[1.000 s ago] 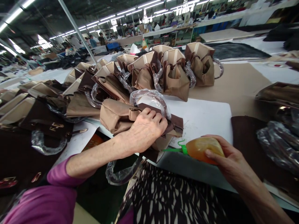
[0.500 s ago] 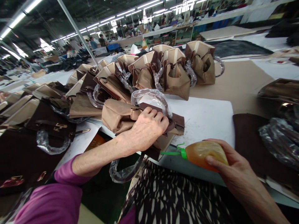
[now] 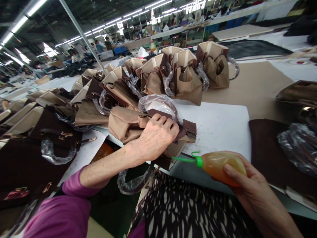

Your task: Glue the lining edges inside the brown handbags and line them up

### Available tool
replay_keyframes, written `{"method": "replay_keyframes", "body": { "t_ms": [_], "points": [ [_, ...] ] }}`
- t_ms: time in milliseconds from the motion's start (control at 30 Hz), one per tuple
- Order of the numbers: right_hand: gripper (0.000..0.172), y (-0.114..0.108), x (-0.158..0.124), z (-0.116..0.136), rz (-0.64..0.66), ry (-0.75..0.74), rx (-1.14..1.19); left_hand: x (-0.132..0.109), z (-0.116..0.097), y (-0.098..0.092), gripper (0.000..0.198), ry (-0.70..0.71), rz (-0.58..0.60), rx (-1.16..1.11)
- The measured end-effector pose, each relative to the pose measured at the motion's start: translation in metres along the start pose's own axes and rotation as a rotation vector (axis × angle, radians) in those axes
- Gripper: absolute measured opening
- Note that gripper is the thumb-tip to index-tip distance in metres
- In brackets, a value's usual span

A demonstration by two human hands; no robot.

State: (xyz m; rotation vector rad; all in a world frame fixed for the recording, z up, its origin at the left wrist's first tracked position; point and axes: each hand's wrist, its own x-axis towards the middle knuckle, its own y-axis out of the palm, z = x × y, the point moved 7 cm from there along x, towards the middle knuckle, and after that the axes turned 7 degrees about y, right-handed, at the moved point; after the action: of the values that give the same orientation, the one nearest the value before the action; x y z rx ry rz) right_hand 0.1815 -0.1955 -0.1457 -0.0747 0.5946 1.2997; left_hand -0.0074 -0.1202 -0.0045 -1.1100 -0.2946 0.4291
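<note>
My left hand (image 3: 158,137) is closed over the upper part of a brown handbag (image 3: 126,124) that lies on its side at the table edge. One plastic-wrapped handle arches up behind my knuckles, and another hangs below the edge. In my right hand (image 3: 244,178) is a squeeze bottle (image 3: 223,165) of amber liquid, held on its side. Its thin green nozzle points left, with the tip at the bag's near lower edge, below my left hand; whether it touches cannot be made out. A small green cap strap curls above the nozzle.
Several brown and tan handbags (image 3: 187,79) with wrapped handles stand behind and to the left. White paper (image 3: 223,129) covers the table beside the bag. At right lie a dark brown panel (image 3: 266,145) and another wrapped bag (image 3: 299,99). People and worktables are farther back.
The squeeze bottle in my right hand has shifted slightly right and tilted a little, its nozzle still near the bag. My left hand keeps its hold on the bag.
</note>
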Motion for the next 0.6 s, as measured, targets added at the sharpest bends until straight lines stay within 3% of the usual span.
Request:
{"method": "replay_keyframes", "body": {
  "t_ms": [600],
  "points": [
    [0.053, 0.005, -0.013, -0.001, -0.021, -0.016, -0.022, 0.003, 0.003, 0.001, 0.023, -0.025, -0.018, -0.004]
  ]
}}
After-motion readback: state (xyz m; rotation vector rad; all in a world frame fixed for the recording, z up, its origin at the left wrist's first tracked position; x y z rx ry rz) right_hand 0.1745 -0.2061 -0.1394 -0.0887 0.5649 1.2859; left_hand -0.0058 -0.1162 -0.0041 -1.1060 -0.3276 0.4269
